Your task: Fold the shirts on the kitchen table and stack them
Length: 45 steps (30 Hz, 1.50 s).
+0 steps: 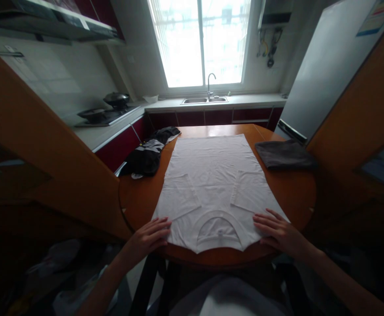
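Dim room; window (200, 41) blown out, backlighting; edges dark, strongly warped.

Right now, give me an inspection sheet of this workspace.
Surface: round wooden table, bare wood at its edges.
Job's things: white T-shirt laid flat, sleeves folded in, collar nearest the person.
Clutter: folded dark cloth on the right; crumpled black garment at the left edge.
Hands: left hand and right hand lie flat, fingers spread, on the shirt's near corners; nothing gripped.
Cables: some hang on the wall beside the window.
Surroundings: sink with tap under the window, stove with pans on the left, fridge on the right.
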Each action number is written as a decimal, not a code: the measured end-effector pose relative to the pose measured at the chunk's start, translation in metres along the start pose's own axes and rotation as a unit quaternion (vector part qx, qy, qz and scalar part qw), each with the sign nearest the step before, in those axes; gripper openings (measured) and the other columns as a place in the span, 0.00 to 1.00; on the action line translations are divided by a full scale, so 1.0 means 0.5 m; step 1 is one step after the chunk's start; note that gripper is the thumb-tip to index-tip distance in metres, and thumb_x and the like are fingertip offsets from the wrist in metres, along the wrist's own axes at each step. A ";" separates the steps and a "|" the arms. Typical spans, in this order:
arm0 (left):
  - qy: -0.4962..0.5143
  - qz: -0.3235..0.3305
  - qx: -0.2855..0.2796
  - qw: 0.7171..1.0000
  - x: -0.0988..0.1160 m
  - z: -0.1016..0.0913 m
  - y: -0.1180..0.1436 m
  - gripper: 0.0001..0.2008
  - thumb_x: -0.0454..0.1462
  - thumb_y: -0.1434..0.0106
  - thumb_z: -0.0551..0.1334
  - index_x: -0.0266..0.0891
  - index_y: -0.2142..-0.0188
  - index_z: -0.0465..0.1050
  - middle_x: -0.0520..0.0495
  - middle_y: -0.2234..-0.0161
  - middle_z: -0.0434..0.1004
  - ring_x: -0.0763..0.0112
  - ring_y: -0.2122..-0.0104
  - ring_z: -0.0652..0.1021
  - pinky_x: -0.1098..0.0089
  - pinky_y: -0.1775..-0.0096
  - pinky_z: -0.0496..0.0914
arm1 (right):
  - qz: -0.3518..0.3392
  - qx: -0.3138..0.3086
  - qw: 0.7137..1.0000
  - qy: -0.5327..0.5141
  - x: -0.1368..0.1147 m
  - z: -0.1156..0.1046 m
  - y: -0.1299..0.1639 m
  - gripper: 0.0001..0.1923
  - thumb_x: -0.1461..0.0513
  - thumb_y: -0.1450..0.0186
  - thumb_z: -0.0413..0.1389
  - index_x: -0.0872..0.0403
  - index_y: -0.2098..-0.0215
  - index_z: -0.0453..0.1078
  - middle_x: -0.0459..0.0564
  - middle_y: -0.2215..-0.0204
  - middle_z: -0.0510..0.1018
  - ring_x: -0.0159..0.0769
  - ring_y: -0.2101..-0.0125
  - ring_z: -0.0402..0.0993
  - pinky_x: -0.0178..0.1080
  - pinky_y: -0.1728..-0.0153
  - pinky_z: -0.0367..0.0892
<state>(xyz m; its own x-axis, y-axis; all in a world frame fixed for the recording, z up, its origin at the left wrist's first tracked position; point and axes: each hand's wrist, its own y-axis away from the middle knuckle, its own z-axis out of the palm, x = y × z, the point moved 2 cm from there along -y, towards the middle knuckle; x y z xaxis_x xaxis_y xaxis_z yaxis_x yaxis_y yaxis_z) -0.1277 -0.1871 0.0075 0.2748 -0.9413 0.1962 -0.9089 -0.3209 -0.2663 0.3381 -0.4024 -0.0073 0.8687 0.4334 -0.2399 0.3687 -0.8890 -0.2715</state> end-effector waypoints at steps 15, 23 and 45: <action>0.009 -0.093 0.043 0.995 -0.024 -0.018 0.009 0.20 0.31 0.30 0.52 0.46 0.45 0.76 0.46 0.44 0.76 0.65 0.45 0.77 0.65 0.41 0.70 | 0.052 0.142 0.986 0.069 0.074 -0.026 0.061 0.17 0.65 0.29 0.52 0.47 0.45 0.73 0.50 0.48 0.79 0.42 0.48 0.75 0.50 0.44 0.70; 0.045 -0.103 0.077 0.991 -0.040 -0.029 0.011 0.16 0.39 0.27 0.53 0.44 0.52 0.81 0.45 0.51 0.82 0.66 0.53 0.82 0.69 0.49 0.75 | 0.089 0.158 0.983 -0.029 0.084 -0.040 0.058 0.12 0.60 0.28 0.53 0.48 0.54 0.78 0.50 0.57 0.83 0.41 0.56 0.79 0.43 0.53 0.75; 0.237 -0.297 0.028 0.924 -0.094 -0.178 -0.120 0.16 0.51 0.42 0.67 0.41 0.67 0.84 0.43 0.66 0.84 0.59 0.66 0.81 0.71 0.64 0.75 | 0.322 0.095 0.900 -0.277 0.157 -0.190 -0.065 0.28 0.38 0.42 0.60 0.53 0.66 0.80 0.54 0.70 0.83 0.44 0.70 0.77 0.39 0.70 0.71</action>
<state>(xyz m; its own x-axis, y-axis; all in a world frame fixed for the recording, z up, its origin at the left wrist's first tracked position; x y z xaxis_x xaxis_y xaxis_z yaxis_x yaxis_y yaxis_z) -0.1139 -0.1145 0.0983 0.5405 -0.4489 0.7116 -0.6200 -0.7842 -0.0237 0.4256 -0.3536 0.0710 0.5637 -0.1099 -0.8186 -0.2619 -0.9638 -0.0510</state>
